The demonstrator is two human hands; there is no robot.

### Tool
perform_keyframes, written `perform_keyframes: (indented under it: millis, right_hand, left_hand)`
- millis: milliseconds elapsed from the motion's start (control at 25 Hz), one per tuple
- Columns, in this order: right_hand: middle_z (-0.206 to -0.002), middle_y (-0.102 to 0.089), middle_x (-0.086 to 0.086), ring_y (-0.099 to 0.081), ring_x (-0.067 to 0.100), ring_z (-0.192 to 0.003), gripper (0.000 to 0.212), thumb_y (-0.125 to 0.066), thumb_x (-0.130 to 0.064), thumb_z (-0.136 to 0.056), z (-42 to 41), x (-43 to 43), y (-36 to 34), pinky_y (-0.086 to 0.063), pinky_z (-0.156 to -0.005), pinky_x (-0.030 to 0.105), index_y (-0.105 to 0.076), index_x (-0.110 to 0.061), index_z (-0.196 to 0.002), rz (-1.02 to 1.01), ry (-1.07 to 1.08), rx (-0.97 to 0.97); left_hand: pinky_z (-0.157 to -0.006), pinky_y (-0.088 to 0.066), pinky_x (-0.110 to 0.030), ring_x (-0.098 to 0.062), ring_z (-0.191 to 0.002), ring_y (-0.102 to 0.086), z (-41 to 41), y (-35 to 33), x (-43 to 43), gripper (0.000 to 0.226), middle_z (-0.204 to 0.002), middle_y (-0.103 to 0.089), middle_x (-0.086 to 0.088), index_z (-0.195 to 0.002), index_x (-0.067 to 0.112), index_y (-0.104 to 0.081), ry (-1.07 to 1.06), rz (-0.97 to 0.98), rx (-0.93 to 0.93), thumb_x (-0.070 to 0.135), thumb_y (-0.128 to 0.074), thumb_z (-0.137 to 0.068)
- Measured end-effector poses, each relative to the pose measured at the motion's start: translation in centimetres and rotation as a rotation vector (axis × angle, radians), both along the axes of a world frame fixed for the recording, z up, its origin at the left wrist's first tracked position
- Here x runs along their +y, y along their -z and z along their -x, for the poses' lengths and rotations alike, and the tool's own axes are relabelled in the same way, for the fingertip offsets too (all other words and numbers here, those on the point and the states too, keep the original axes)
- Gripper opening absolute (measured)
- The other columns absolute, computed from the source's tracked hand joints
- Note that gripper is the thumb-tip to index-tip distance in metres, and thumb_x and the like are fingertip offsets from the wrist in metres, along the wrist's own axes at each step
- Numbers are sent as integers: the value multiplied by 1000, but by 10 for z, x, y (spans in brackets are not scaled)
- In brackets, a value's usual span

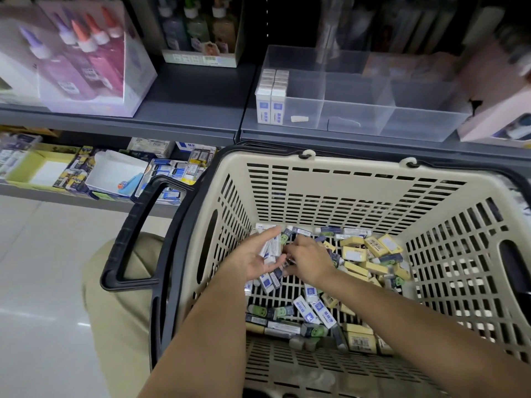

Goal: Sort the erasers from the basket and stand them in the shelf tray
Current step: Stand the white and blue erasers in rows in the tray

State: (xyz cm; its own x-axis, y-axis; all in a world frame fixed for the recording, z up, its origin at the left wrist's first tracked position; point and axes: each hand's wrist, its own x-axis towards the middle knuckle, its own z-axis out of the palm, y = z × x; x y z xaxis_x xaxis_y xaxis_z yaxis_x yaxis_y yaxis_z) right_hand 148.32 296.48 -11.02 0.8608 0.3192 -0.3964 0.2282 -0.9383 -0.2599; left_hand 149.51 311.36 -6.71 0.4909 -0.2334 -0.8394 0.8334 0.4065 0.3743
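Note:
A beige slotted basket (356, 179) holds many loose erasers: white-and-blue ones (314, 310), yellow ones (373, 248) and dark ones with green faces (283, 311). My left hand (253, 258) is inside the basket, palm up, shut on a small stack of white-and-blue erasers (270, 248). My right hand (309, 261) is beside it, fingers curled around a dark eraser at the stack's edge. On the shelf above stands a clear divided tray (373, 110). Two rows of white-and-blue erasers (271, 96) stand upright in its left compartment.
The basket's black handle (138, 231) hangs off its left side. A box of glue bottles (86, 58) stands on the upper shelf to the left. A lower shelf (109, 173) holds more stationery boxes. A pink box (500, 110) stands right of the tray.

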Motion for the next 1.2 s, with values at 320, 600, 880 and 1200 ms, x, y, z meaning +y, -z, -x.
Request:
perform_keyframes:
  millis: [320, 600, 880, 1200]
  right_hand:
    - [-112, -49, 6, -47, 24, -109, 43, -61, -45, -77, -6, -2, -6, -34, -91, 40, -57, -18, -110, 187, 9, -27]
    - [-71, -55, -7, -55, 12, -68, 15, -66, -28, -78, 1, -14, -29, -45, -61, 28, -56, -19, -86, -494, 530, 159]
    - [-106, -57, -3, -56, 14, -97, 48, -67, -41, -81, 1, -47, -36, -48, -81, 27, -54, -19, -122, -225, 108, 201]
    - [-86, -59, -11, -56, 6, -73, 16, -66, -37, -81, 12, -59, -48, -51, -74, 26, -56, -26, -89, -129, -42, 55]
  left_hand:
    - [-51, -52, -25, -17, -75, -64, -3, 8, 0, 31, -88, -68, -8, -100, 9, -63, 137, -249, -52, 6, -77, -72]
    - [-62, -57, -37, -24, -113, -54, 0, 7, -11, 55, -123, -57, -7, -116, 14, -55, 145, -158, -84, 11, -81, -69]
    - [-65, -58, -36, -28, -107, -60, -4, -3, -20, 81, -125, -56, -14, -130, 14, -46, 220, -159, -92, 15, -85, -59]
    - [-57, -56, -29, -26, -99, -62, -8, -22, -23, 68, -115, -62, -13, -118, 9, -54, 258, -151, -153, 17, -82, -56]
